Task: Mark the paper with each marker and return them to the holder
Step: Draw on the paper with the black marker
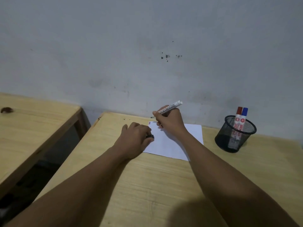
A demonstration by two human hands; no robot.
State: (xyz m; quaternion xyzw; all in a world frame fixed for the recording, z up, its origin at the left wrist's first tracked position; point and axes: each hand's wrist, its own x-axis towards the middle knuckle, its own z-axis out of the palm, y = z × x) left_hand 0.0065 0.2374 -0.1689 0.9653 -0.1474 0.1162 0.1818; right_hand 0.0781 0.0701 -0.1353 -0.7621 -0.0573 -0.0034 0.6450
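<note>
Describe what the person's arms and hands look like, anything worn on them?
Both forearms are bare, with no sleeves in view. No watch, bracelet or glove shows on the left hand or the right hand. A thin ring may sit on a right-hand finger, too small to confirm.

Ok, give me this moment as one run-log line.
right hand: holds uncapped marker, tip at paper top corner | left hand: holds black cap | holder: red-capped, blue-capped markers inside
</note>
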